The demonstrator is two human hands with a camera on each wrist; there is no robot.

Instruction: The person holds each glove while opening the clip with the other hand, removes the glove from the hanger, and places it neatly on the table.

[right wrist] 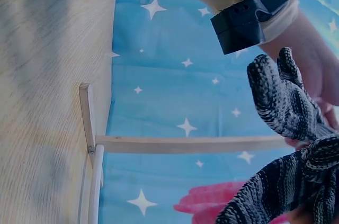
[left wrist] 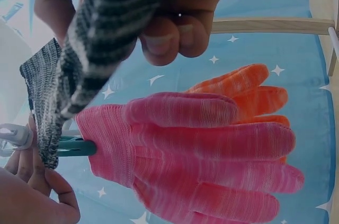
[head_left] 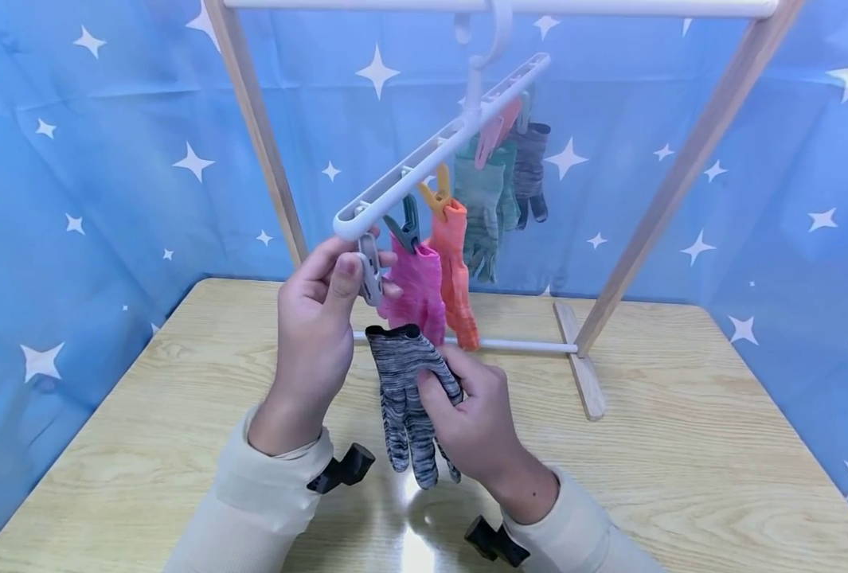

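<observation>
- Left hand (head_left: 316,318), left of centre: its grip pinches the grey clip (head_left: 370,274) at the hanger's (head_left: 402,187) near end, seemingly to steady it; can't tell if the clip's jaws are spread.
- Right hand (head_left: 477,410), lower centre: thumb and fingers closed on the grey striped glove's (head_left: 402,382) side, leaving its cuff free, upward, just below that clip.
- Mid-frame, the pink glove (head_left: 420,282) hangs cuff-up, fingers dangling, likely to hang straight.
</observation>
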